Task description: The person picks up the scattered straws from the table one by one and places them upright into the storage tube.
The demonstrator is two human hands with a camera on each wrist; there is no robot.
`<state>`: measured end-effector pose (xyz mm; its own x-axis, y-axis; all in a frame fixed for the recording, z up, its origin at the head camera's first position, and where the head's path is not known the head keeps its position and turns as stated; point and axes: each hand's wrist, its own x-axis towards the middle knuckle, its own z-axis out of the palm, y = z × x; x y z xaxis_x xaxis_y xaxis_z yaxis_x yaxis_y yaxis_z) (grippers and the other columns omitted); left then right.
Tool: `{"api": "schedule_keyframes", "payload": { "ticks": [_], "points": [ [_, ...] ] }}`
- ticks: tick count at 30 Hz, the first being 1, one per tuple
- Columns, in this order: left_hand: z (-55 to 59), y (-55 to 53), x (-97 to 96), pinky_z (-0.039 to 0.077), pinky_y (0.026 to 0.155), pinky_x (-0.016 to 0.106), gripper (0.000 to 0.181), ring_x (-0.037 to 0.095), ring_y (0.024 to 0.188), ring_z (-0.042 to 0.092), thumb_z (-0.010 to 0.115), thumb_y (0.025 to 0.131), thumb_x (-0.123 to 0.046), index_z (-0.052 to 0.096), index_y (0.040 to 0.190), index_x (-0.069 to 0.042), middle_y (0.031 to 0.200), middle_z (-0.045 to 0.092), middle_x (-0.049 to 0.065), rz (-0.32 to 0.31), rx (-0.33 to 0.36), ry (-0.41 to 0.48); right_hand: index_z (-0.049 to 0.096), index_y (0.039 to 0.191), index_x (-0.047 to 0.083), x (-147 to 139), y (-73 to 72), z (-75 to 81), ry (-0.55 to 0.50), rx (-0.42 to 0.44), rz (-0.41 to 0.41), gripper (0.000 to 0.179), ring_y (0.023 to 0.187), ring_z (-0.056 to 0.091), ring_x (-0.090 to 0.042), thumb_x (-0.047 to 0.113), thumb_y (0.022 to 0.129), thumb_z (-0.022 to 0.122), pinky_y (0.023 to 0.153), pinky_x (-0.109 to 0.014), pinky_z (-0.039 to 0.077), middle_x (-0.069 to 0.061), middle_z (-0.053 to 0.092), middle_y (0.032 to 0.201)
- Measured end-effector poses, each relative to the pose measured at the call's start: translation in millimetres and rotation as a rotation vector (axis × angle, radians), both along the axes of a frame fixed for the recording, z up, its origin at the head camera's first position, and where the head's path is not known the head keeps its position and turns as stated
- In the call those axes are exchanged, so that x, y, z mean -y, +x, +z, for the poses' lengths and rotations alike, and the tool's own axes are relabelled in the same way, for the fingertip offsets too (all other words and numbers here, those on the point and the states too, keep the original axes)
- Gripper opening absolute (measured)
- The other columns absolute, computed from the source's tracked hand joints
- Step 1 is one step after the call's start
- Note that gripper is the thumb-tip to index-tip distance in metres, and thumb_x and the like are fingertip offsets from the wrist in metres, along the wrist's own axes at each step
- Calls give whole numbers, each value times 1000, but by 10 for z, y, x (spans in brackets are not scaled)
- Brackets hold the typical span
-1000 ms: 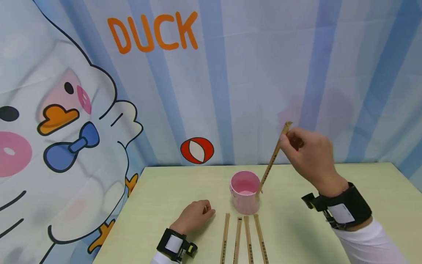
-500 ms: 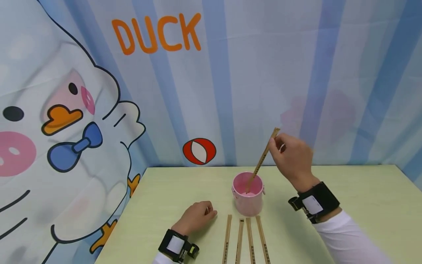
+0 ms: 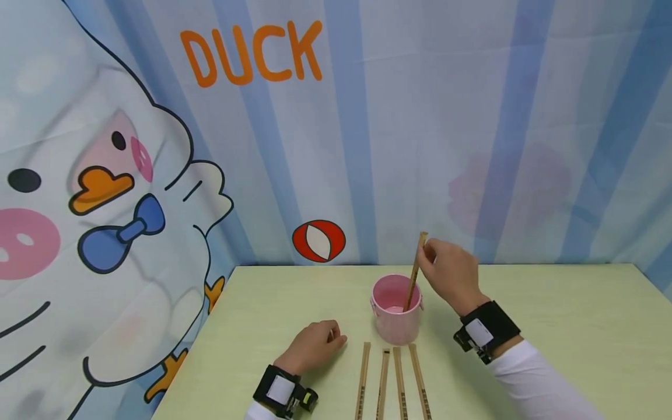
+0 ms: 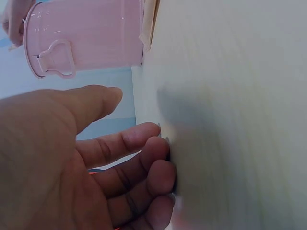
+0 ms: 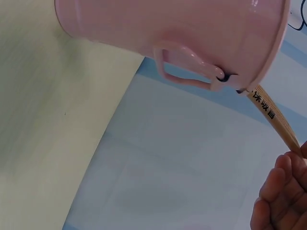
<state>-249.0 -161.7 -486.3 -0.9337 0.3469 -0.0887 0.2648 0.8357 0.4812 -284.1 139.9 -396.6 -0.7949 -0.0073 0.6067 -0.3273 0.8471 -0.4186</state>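
My right hand [image 3: 450, 273] pinches a straw in brown paper wrapping [image 3: 414, 277] near its top end. The straw's lower end is inside a pink bucket [image 3: 397, 331], leaning toward the right side of the rim. Dark printed characters show on the wrapped straw [image 5: 273, 115] in the right wrist view, just outside the bucket's mouth. My left hand [image 3: 312, 345] rests on the table left of the bucket, fingers loosely curled with nothing in them. The left wrist view shows those fingertips [image 4: 160, 177] against the tabletop.
Several more wrapped straws [image 3: 401, 385] lie side by side on the pale table [image 3: 567, 326], in front of the bucket. Small handles [image 5: 184, 72] stick out from the bucket's sides. A duck-print curtain [image 3: 420, 128] hangs behind the table.
My right hand has moved left and down, bringing the straw from beside the bucket into its mouth; the straw now stands steeper. My left hand stays in place.
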Motion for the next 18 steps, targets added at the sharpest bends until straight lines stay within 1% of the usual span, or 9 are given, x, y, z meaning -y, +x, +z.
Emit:
{"api": "schedule_keyframes", "payload": {
  "ticks": [4,9,14,18],
  "points": [
    [1,7,3,37,56,26,22,9,57,46,64,99,-32,63,86,-15,64,52,-6,-9,-14,6,69,81,10,14,-12,-62,13,14,9,22,58,60,-20,25,96,63,50,-33,41,-6,71,71],
    [22,24,-4,37,56,26,21,9,57,46,64,98,-31,63,86,-14,65,52,-5,-20,-21,18,68,80,11,19,-6,-94,27,27,15,23,58,60,-19,26,96,63,51,-33,42,-6,70,71],
    [24,26,-4,37,56,26,21,9,57,46,64,98,-31,63,87,-14,65,53,-5,-20,-14,21,68,80,11,-15,25,-77,43,44,16,24,58,59,-19,26,96,61,50,-33,42,-6,70,72],
    [29,17,-1,38,56,26,20,9,58,47,64,99,-32,63,88,-15,65,54,-5,-11,-5,16,69,83,11,-84,103,-34,38,89,17,25,57,57,-18,29,98,60,49,-31,40,-7,71,74]
  ]
}}
